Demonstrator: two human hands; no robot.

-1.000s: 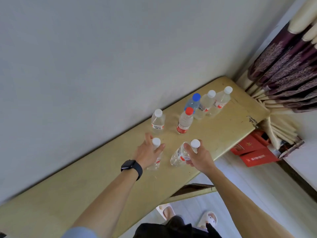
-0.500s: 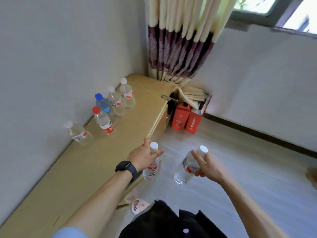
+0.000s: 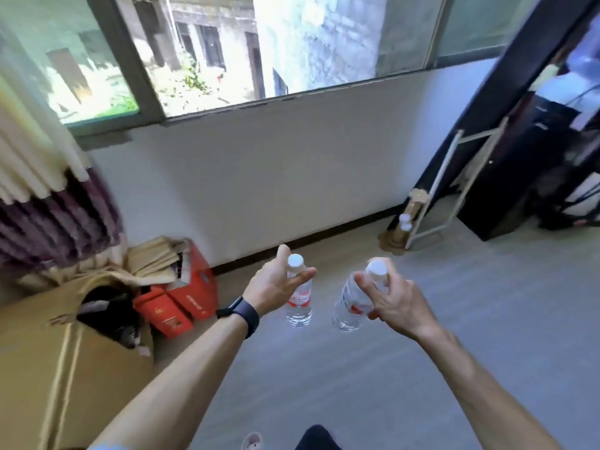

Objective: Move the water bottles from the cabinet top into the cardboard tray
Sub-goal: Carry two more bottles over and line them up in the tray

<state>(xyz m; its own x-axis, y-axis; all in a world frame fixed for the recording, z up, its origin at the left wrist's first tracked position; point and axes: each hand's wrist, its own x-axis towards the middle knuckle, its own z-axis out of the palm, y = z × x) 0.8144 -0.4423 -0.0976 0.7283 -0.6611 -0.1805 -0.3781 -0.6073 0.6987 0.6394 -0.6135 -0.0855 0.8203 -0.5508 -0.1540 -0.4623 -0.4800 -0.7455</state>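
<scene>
Above the grey floor [image 3: 357, 368] under the window [image 3: 227, 43], a person carries two water bottles away from the cabinet [image 3: 39, 368], which now sits at the lower left edge of view. A second ago both bottles were at the cabinet top in these same hands. The person has since turned away, so the lift is done and the carry looks under way. The left hand [image 3: 276, 284] grips the upright bottle [image 3: 298, 306] just under its cap. The right hand [image 3: 397, 303] wraps the tilted bottle [image 3: 349, 303] near its neck. The count: two bottles in hand, five last seen on the cabinet top and now out of view. A cardboard piece [image 3: 397, 235] by the far wall, with two white caps [image 3: 406, 219] showing, may be the tray, though that cannot be told for sure.
</scene>
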